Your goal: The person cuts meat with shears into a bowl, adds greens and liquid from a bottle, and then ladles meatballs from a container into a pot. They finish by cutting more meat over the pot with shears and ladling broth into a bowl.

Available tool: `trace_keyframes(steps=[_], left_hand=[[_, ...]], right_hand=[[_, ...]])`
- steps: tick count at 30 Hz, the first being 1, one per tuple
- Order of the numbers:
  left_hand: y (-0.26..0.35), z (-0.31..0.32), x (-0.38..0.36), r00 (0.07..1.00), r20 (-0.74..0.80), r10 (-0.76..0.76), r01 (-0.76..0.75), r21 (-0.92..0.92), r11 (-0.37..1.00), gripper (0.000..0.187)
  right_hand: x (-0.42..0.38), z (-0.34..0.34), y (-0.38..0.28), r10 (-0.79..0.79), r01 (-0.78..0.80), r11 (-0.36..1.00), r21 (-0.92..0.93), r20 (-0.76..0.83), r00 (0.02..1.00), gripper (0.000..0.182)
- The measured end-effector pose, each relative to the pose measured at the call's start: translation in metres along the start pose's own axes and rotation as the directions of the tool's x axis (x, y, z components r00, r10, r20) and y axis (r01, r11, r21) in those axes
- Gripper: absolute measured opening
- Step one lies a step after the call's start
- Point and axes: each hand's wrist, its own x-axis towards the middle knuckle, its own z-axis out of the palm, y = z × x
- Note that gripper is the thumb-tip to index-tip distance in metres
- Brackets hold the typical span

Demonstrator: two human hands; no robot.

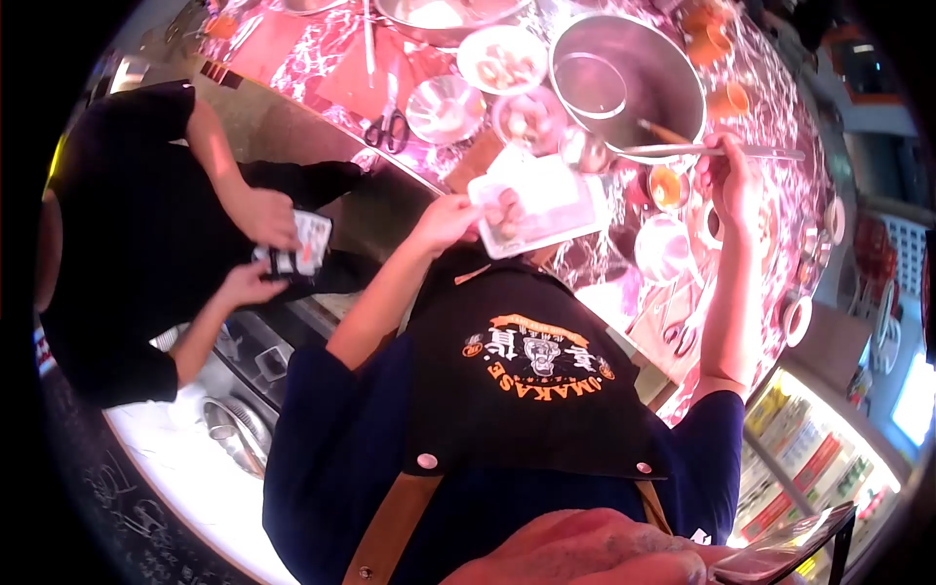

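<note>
My left hand (450, 222) grips the left edge of a white foam tray (561, 226) with a few small pale brown pieces (505, 213) at its left end. My right hand (733, 175) is closed round a long metal utensil (673, 150), whose left end lies over the near rim of a large metal pot (624, 83). The tray is held just below the pot, and a small metal container (585, 151) stands between them. Inside the pot, the contents are too dark to make out.
Bowls of pale pieces (502, 60), a clear fluted bowl (444, 109) and black-handled scissors (387, 132) lie left of the pot. Orange cups (726, 100) stand on its right. At the left, a person in black (127, 234) holds a small package (300, 244).
</note>
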Motion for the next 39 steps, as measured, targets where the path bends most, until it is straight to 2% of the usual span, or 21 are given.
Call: trace_keyframes(steps=[2,5,9,12,13,14,16,18,20,21,22,24,26,27,28,29,31,32,34,36,39], left_hand=[[-0.018,-0.036,-0.01,0.999,-0.034,0.038,-0.038,-0.002,0.999,0.022],[-0.027,-0.078,-0.034,0.97,-0.212,0.119,-0.112,0.043,0.993,0.021],[-0.045,-0.126,-0.064,0.886,-0.439,0.151,-0.098,0.14,0.985,0.022],[-0.103,-0.157,-0.06,0.81,-0.562,0.165,-0.171,0.043,0.984,0.022],[-0.097,-0.153,-0.07,0.792,-0.601,0.106,-0.185,-0.071,0.98,0.022],[-0.112,-0.155,-0.07,0.789,-0.606,0.101,-0.189,-0.082,0.979,0.022],[-0.148,-0.16,-0.064,0.736,-0.676,0.034,-0.236,-0.209,0.949,0.023],[-0.148,-0.147,-0.072,0.705,-0.709,0.004,-0.261,-0.253,0.932,0.022],[-0.158,-0.134,-0.076,0.69,-0.721,-0.063,-0.312,-0.375,0.873,0.02],[-0.164,-0.128,-0.076,0.692,-0.719,-0.067,-0.324,-0.392,0.861,0.017],[-0.175,-0.123,-0.073,0.703,-0.707,-0.073,-0.302,-0.39,0.87,0.017],[-0.2,-0.114,-0.061,0.691,-0.708,-0.145,-0.297,-0.461,0.836,0.016],[-0.202,-0.092,-0.06,0.697,-0.696,-0.172,-0.3,-0.5,0.812,0.014],[-0.205,-0.079,-0.062,0.717,-0.673,-0.181,-0.304,-0.537,0.787,0.014],[-0.207,-0.069,-0.058,0.727,-0.663,-0.176,-0.335,-0.567,0.753,0.015],[-0.208,-0.059,-0.059,0.738,-0.645,-0.2,-0.334,-0.606,0.722,0.017],[-0.223,-0.045,-0.052,0.734,-0.641,-0.224,-0.33,-0.625,0.708,0.017],[-0.229,-0.041,-0.049,0.721,-0.646,-0.25,-0.351,-0.652,0.672,0.017],[-0.228,-0.025,-0.049,0.718,-0.651,-0.247,-0.376,-0.661,0.649,0.016],[-0.239,-0.02,-0.045,0.708,-0.647,-0.284,-0.359,-0.676,0.644,0.014],[-0.231,-0.006,-0.054,0.719,-0.649,-0.247,-0.377,-0.663,0.647,0.014]], right_hand=[[0.039,0.031,-0.017,-0.068,0.067,0.998,-0.02,-0.033,0.997,0.029],[0.114,0.081,-0.017,-0.105,0.105,0.994,-0.01,-0.001,0.994,0.026],[0.212,0.162,0.012,-0.23,0.242,0.951,-0.191,0.084,0.97,0.022],[0.275,0.212,0.062,-0.294,0.324,0.877,-0.356,0.137,0.946,0.019],[0.292,0.222,0.087,-0.385,0.44,0.79,-0.426,0.214,0.898,0.018],[0.303,0.231,0.106,-0.467,0.554,0.681,-0.479,0.299,0.832,0.017],[0.307,0.252,0.117,-0.535,0.633,0.262,-0.728,0.436,0.723,0.013],[0.307,0.263,0.118,-0.463,0.615,0.297,-0.73,0.454,0.762,0.014],[0.305,0.256,0.122,-0.567,0.74,0.158,-0.653,0.554,0.61,0.015],[0.295,0.255,0.11,-0.599,0.758,0.194,-0.622,0.537,0.594,0.013],[0.281,0.243,0.098,-0.599,0.719,0.223,-0.659,0.49,0.634,0.012],[0.217,0.209,0.059,-0.724,0.724,0.27,-0.635,0.362,0.587,0.014],[0.128,0.157,0.031,-0.683,0.661,0.599,-0.452,0.143,0.716,0.02],[0.096,0.108,0.028,-0.683,0.633,0.593,-0.497,0.106,0.723,0.023],[0.055,0.068,0.022,-0.614,0.581,0.744,-0.329,0.006,0.79,0.024],[0.013,0.035,0.021,-0.637,0.589,0.755,-0.288,-0.111,0.763,0.024],[-0.066,-0.026,0.024,-0.548,0.406,0.824,-0.395,-0.377,0.747,0.024],[-0.096,-0.057,0.036,-0.471,0.351,0.88,-0.321,-0.48,0.74,0.023],[-0.146,-0.108,0.073,-0.378,0.286,0.925,-0.248,-0.558,0.739,0.024],[-0.173,-0.117,0.101,-0.263,0.134,0.96,-0.246,-0.624,0.736,0.029],[-0.184,-0.135,0.141,-0.303,0.168,0.94,-0.296,-0.505,0.808,0.026]])
